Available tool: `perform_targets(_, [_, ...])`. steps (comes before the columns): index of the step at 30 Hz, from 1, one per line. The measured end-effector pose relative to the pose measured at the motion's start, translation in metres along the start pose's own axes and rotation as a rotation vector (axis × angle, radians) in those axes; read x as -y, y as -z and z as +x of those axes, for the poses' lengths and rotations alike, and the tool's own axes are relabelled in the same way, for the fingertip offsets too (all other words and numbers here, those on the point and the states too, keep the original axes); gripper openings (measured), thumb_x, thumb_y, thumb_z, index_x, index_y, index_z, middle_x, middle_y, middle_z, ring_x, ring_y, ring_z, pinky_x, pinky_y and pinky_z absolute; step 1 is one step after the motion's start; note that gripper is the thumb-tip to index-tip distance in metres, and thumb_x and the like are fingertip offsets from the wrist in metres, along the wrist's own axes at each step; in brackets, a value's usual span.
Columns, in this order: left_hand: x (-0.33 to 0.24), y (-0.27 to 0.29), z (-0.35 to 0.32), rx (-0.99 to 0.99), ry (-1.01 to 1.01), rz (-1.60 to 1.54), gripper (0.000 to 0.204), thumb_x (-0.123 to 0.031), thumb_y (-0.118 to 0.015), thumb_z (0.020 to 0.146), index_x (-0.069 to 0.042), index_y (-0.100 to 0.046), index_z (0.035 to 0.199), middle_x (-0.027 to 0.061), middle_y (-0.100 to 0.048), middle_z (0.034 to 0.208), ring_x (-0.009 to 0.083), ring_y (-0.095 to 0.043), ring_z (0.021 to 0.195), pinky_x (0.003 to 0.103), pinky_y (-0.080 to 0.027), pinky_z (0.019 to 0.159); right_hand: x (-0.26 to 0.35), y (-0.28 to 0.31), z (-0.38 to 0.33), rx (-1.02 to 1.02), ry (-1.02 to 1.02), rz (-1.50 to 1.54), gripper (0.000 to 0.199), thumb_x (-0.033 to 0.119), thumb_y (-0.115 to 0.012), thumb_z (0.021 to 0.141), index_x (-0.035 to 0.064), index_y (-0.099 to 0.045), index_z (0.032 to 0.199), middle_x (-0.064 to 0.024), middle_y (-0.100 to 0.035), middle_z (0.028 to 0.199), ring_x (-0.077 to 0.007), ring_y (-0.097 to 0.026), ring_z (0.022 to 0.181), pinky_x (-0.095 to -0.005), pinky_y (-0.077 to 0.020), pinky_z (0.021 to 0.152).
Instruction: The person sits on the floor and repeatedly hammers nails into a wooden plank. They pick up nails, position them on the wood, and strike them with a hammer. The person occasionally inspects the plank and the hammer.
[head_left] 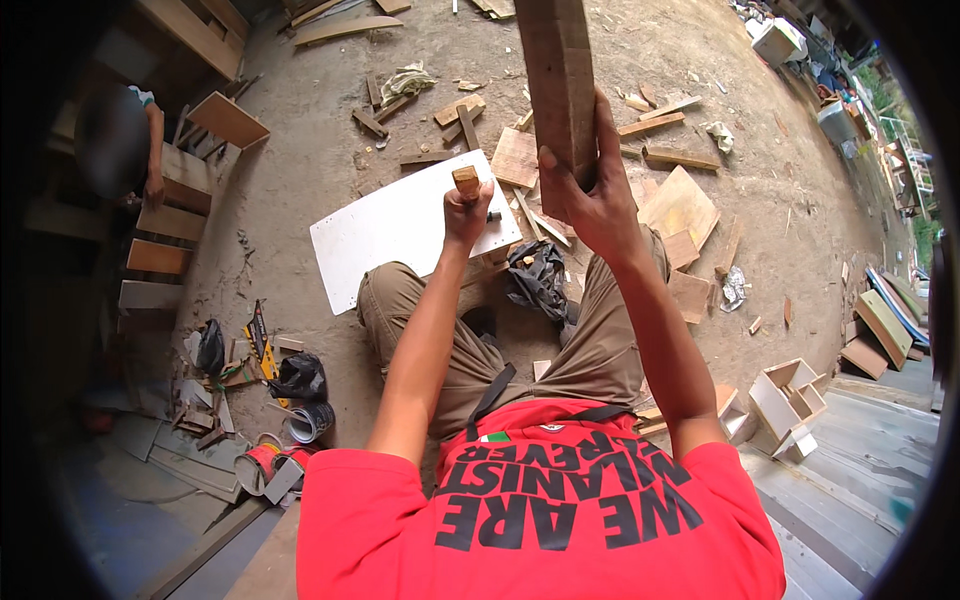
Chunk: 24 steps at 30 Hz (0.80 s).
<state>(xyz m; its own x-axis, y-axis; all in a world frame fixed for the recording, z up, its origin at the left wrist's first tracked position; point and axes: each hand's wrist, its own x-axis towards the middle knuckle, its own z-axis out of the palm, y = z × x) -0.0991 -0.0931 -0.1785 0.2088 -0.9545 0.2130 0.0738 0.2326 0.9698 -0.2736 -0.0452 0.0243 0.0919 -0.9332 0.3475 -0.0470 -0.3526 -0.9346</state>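
Note:
My right hand [597,205] is closed around the lower end of a thick brown wooden plank [560,80]. The plank stretches up past the top edge of view. My left hand [465,215] is wrapped round what looks like a hammer, its wooden handle [466,180] pointing up. A dark metal end shows beside the fist; the rest of that tool is hidden. Below this hand lies a white board [385,235] with small holes along its edge. Between my knees sits a crumpled black plastic bag [537,272].
Wood offcuts lie scattered ahead, including a square plywood piece [680,205]. At left, a person's arm [155,150] is near stacked boards [160,257]. A yellow handsaw [262,345] and cans [262,462] are at lower left. A wooden box [787,400] stands right.

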Motion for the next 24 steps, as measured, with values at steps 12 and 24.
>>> perform_targets(12, [0.019, 0.000, 0.001, 0.038, -0.118, -0.132, 0.031, -0.016, -0.066, 0.090, -0.005, -0.053, 0.064, -0.0077, -0.051, 0.060, 0.0028, -0.046, 0.060, 0.028, -0.038, 0.051, 0.008, -0.025, -0.015, 0.283, 0.046, -0.587, 0.072, 0.011, -0.067, 0.086, 0.0014, -0.028, 0.146, -0.0244, -0.068, 0.098, -0.0303, -0.070, 0.089, -0.0384, -0.0542, 0.077])
perform_targets(24, [0.014, 0.001, -0.001, 0.054, -0.127, 0.059, 0.033, -0.018, -0.067, 0.090, -0.004, -0.053, 0.063, -0.0052, -0.047, 0.055, 0.0038, -0.042, 0.058, 0.029, -0.038, 0.051, 0.040, -0.023, -0.003, 0.357, -0.068, -0.569, 0.062, 0.010, -0.063, 0.085, 0.0021, -0.030, 0.137, -0.0307, -0.066, 0.088, -0.0473, -0.068, 0.080, -0.0496, -0.0537, 0.069])
